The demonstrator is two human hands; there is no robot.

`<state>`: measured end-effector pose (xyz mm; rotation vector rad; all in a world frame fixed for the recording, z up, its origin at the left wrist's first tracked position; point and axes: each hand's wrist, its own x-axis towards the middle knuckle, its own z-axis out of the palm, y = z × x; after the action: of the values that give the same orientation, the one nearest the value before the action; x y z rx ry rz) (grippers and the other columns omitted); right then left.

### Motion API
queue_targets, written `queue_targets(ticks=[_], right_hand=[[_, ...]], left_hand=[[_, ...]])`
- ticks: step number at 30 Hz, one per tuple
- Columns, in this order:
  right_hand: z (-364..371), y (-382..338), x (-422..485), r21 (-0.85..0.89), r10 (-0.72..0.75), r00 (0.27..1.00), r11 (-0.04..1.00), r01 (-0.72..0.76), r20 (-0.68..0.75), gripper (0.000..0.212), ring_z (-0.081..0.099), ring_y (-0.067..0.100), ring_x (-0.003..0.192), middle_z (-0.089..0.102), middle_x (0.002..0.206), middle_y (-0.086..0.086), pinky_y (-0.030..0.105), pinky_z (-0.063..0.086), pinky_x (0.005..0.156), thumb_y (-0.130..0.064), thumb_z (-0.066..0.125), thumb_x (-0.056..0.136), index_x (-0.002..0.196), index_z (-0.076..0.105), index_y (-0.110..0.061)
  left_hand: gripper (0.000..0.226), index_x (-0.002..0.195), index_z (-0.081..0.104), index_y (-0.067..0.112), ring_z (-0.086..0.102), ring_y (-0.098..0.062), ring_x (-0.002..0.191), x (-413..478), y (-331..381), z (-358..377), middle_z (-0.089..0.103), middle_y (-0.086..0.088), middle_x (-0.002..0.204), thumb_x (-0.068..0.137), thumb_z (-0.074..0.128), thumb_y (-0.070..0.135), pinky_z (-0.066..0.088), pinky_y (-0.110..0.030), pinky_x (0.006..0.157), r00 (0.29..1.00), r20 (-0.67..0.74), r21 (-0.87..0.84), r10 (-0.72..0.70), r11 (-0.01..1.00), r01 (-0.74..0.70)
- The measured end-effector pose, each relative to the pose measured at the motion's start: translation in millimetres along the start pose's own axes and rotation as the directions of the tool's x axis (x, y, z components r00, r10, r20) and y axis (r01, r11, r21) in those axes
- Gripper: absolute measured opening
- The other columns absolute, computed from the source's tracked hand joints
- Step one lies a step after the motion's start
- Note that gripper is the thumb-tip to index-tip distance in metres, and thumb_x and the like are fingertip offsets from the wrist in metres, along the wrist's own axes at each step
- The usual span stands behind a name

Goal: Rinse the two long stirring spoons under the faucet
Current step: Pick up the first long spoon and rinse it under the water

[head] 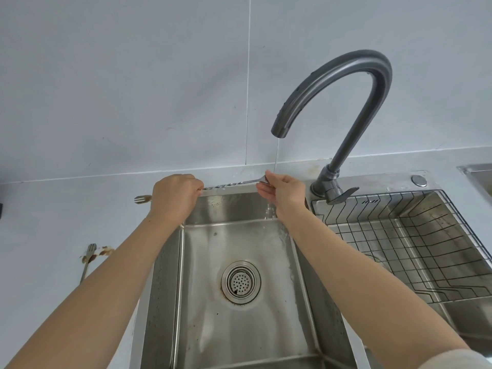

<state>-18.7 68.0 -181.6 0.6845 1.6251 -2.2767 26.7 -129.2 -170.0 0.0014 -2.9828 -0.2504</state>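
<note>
A long stirring spoon (231, 184) with a twisted metal handle is held level over the back of the steel sink (202, 328). My left hand (173, 197) grips its handle end, and a fork-like tip (142, 199) sticks out to the left of that hand. My right hand (283, 190) pinches the spoon's bowl end. A thin stream of water falls from the dark grey faucet (346, 83) onto that end and my right fingers. I cannot tell whether a second spoon lies alongside the first.
A small metal fork (87, 262) lies on the counter at the left beside a brown stain (102, 252). A wire rack (415, 235) sits in the right basin. The drain strainer (241, 282) is in the sink's middle. The faucet lever (343, 194) points right.
</note>
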Motion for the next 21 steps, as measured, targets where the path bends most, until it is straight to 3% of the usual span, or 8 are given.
queue_targets(ticks=[4, 6, 10, 13, 16, 19, 21], right_hand=[[1.0, 2.8, 1.4, 0.037, 0.0, 0.999, 0.999, -0.002, 0.054, 0.024, 0.065, 0.019, 0.064, 0.062, 0.073, 0.013, 0.025, 0.058, 0.066, -0.011, 0.043, 0.097, 0.076, 0.052, -0.006], [-0.9, 3.8, 1.9, 0.087, -0.025, 0.993, 0.996, 0.014, 0.119, 0.023, 0.068, 0.015, 0.062, 0.062, 0.076, 0.012, 0.022, 0.058, 0.064, -0.002, 0.044, 0.095, 0.075, 0.054, -0.004], [-3.4, 3.1, 1.3, 0.207, -0.051, 0.983, 0.978, 0.013, 0.174, 0.023, 0.068, 0.009, 0.055, 0.066, 0.068, 0.006, 0.019, 0.058, 0.06, 0.008, 0.053, 0.087, 0.069, 0.055, -0.006], [-1.8, 2.5, 0.7, 0.117, -0.027, 0.992, 0.993, 0.012, 0.127, 0.021, 0.067, 0.011, 0.05, 0.066, 0.051, -0.001, 0.021, 0.059, 0.058, -0.004, 0.056, 0.09, 0.068, 0.056, -0.008], [2.7, 4.8, -0.2, 0.045, -0.033, 0.995, 0.999, 0.029, 0.092, 0.025, 0.065, 0.011, 0.049, 0.064, 0.056, 0.003, 0.022, 0.059, 0.056, -0.011, 0.049, 0.095, 0.07, 0.055, -0.008], [5.3, 3.5, 0.1, 0.148, -0.049, 0.992, 0.988, 0.032, 0.113, 0.026, 0.066, 0.013, 0.063, 0.062, 0.072, 0.007, 0.02, 0.057, 0.064, -0.004, 0.043, 0.096, 0.073, 0.055, -0.007], [4.7, 0.3, 0.8, 0.279, -0.059, 0.99, 0.96, 0.022, 0.127, 0.025, 0.066, 0.013, 0.064, 0.062, 0.071, 0.006, 0.019, 0.058, 0.064, 0.006, 0.043, 0.093, 0.075, 0.056, -0.006]], left_hand=[[0.016, 0.061, 0.066, -0.002, 0.052, -0.027, 0.058, 0.7, 0.9, 2.2, 0.064, -0.018, 0.064, 0.076, 0.062, -0.004, 0.028, -0.023, 0.051, 1.0, -0.001, 0.002, 0.016, 1.0, -0.016], [0.017, 0.056, 0.064, -0.002, 0.047, -0.024, 0.052, -0.4, 0.8, 3.6, 0.062, -0.017, 0.057, 0.073, 0.066, -0.005, 0.025, -0.021, 0.049, 0.999, -0.001, 0.016, 0.033, 0.999, -0.033], [0.016, 0.062, 0.065, -0.004, 0.058, -0.035, 0.059, -1.6, 4.7, 4.3, 0.063, -0.02, 0.062, 0.078, 0.065, 0.0, 0.031, -0.029, 0.053, 0.998, 0.033, 0.011, 0.045, 0.999, -0.046], [0.018, 0.058, 0.063, -0.004, 0.056, -0.033, 0.055, -1.6, 4.2, 5.5, 0.061, -0.02, 0.059, 0.076, 0.067, 0.0, 0.029, -0.027, 0.051, 0.998, 0.03, 0.014, 0.047, 0.999, -0.047], [0.017, 0.059, 0.064, -0.003, 0.046, -0.025, 0.054, -1.0, 3.9, 6.7, 0.062, -0.019, 0.06, 0.076, 0.066, 0.0, 0.029, -0.026, 0.051, 0.998, 0.034, 0.007, 0.051, 0.999, -0.051], [0.018, 0.063, 0.064, -0.004, 0.043, -0.024, 0.059, -1.7, 4.5, 5.8, 0.06, -0.019, 0.063, 0.08, 0.062, 0.001, 0.018, -0.02, 0.049, 0.999, 0.036, -0.017, 0.041, 0.999, -0.04], [0.019, 0.065, 0.063, -0.004, 0.043, -0.025, 0.06, -3.7, 5.0, 5.4, 0.052, -0.015, 0.062, 0.083, 0.059, 0.003, 0.015, -0.021, 0.048, 0.998, 0.044, -0.015, 0.041, 0.999, -0.04]])
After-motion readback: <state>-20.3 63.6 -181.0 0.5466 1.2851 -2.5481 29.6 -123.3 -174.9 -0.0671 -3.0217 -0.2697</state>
